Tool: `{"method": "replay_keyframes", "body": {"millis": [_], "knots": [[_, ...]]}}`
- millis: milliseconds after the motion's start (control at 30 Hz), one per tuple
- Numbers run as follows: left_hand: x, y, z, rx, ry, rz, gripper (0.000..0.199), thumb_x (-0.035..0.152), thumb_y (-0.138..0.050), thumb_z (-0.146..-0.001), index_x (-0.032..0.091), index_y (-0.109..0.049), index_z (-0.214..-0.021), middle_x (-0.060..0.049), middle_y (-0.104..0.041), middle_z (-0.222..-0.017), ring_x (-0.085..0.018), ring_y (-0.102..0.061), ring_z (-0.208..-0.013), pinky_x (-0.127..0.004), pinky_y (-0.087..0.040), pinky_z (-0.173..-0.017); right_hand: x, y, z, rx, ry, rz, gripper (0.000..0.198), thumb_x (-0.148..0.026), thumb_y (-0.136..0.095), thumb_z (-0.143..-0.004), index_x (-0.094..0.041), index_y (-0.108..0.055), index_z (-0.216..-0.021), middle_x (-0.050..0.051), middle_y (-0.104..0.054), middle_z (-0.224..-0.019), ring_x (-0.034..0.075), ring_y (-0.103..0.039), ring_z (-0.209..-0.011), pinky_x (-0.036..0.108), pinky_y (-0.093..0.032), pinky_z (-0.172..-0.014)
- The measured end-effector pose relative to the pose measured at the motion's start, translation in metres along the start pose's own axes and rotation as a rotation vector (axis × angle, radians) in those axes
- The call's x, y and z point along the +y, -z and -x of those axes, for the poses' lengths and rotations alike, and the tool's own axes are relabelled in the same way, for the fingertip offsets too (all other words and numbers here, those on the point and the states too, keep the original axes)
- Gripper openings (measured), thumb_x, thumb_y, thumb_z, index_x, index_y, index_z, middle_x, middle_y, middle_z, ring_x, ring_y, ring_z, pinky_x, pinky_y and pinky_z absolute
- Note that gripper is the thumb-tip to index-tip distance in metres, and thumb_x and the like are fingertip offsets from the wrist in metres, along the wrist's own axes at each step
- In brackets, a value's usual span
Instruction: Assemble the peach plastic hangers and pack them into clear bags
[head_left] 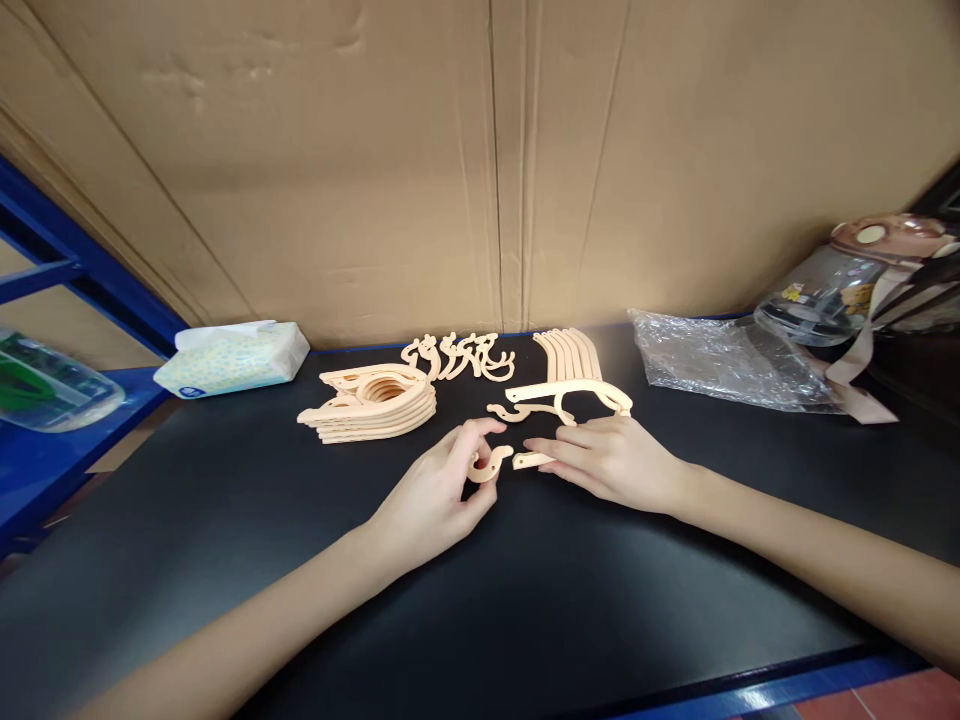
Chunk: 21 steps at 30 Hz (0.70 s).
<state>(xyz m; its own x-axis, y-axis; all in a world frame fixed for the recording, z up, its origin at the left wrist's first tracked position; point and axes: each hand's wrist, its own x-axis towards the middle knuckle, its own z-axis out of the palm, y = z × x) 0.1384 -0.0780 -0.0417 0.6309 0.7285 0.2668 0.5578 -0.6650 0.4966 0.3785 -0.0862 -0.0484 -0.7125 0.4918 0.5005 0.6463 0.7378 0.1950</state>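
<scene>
My left hand (435,490) pinches a small cream plastic hanger hook (493,466) between thumb and fingers, its flat end pointing right. Across a narrow gap, my right hand (619,462) is closed over a cream hanger arm (529,460); only the arm's holed tip shows past the fingers, the rest being hidden. Just behind my right hand lies another curved hanger arm (547,389), with a loose hook (514,412) near it. Several folded hangers (375,422) are stacked beyond my left hand.
Farther back on the black tabletop (480,620) are a pile of hooks (457,357) and a row of hanger arms (568,355). A tissue pack (234,360) sits left. To the right lie a clear plastic bag (720,365) and a strapped water bottle (825,285). Cardboard (337,180) stands behind.
</scene>
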Motion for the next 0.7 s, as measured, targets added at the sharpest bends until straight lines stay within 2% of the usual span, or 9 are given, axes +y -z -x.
{"method": "replay_keyframes", "body": {"millis": [33,100,167,233,300,433,700], "knots": [[-0.0007,0.0,-0.0005,-0.01,-0.015,0.01,0.031,0.02,-0.043,-0.093,0.023,-0.038,-0.123,0.0,-0.054,-0.089,-0.014,-0.056,-0.079,-0.026,-0.046,-0.073,0.0,0.0,0.0,0.001,0.0,0.0,0.03,-0.031,-0.043,-0.098,-0.017,-0.068,-0.108,0.0,-0.067,-0.071,0.01,-0.059,-0.055,0.025,-0.04,-0.054],[-0.0014,0.0007,-0.0019,-0.035,-0.034,0.011,0.022,0.024,-0.039,-0.097,0.023,-0.044,-0.119,-0.002,-0.055,-0.093,-0.015,-0.055,-0.085,-0.027,-0.045,-0.077,0.0001,0.0001,-0.0002,0.006,0.002,0.0,0.03,-0.031,-0.043,-0.098,-0.017,-0.068,-0.108,0.0,-0.067,-0.071,0.01,-0.059,-0.056,0.025,-0.04,-0.054],[-0.0009,0.0021,-0.0033,-0.066,-0.044,-0.025,0.016,0.027,-0.034,-0.1,0.02,-0.049,-0.102,-0.001,-0.054,-0.089,-0.015,-0.054,-0.081,-0.027,-0.044,-0.072,0.0001,0.0006,-0.0003,0.009,0.004,-0.004,0.031,-0.031,-0.042,-0.098,-0.017,-0.068,-0.108,0.0,-0.067,-0.071,0.009,-0.059,-0.056,0.024,-0.04,-0.054],[0.0004,0.0033,-0.0041,-0.101,-0.056,-0.08,0.021,0.029,-0.03,-0.1,0.02,-0.044,-0.087,0.0,-0.052,-0.082,-0.014,-0.052,-0.072,-0.026,-0.041,-0.064,0.0,0.0013,-0.0004,0.013,0.01,-0.013,0.032,-0.031,-0.042,-0.098,-0.016,-0.068,-0.109,0.0,-0.067,-0.071,0.009,-0.059,-0.056,0.024,-0.04,-0.054],[0.0014,0.004,-0.0041,-0.131,-0.061,-0.131,0.024,0.033,-0.03,-0.1,0.021,-0.038,-0.081,0.002,-0.05,-0.077,-0.014,-0.05,-0.065,-0.025,-0.037,-0.057,-0.0005,0.0021,-0.0005,0.024,0.018,-0.023,0.032,-0.03,-0.042,-0.098,-0.016,-0.068,-0.109,0.0,-0.067,-0.071,0.009,-0.058,-0.055,0.024,-0.04,-0.054],[0.0017,0.004,-0.0027,-0.173,-0.063,-0.171,0.025,0.039,-0.033,-0.099,0.022,-0.034,-0.08,0.003,-0.051,-0.073,-0.013,-0.05,-0.059,-0.024,-0.034,-0.053,-0.0018,0.0032,-0.0004,0.047,0.027,-0.041,0.031,-0.03,-0.043,-0.097,-0.016,-0.068,-0.109,-0.001,-0.065,-0.067,0.01,-0.057,-0.053,0.025,-0.039,-0.053],[0.0033,0.0057,-0.0015,-0.203,-0.158,-0.218,0.018,0.03,-0.028,-0.1,0.021,-0.04,-0.091,0.001,-0.059,-0.08,-0.014,-0.058,-0.065,-0.023,-0.038,-0.054,-0.0023,0.0036,0.0006,0.072,0.053,-0.033,0.03,-0.028,-0.043,-0.097,-0.015,-0.066,-0.112,-0.002,-0.062,-0.066,0.008,-0.054,-0.052,0.024,-0.038,-0.053]]}}
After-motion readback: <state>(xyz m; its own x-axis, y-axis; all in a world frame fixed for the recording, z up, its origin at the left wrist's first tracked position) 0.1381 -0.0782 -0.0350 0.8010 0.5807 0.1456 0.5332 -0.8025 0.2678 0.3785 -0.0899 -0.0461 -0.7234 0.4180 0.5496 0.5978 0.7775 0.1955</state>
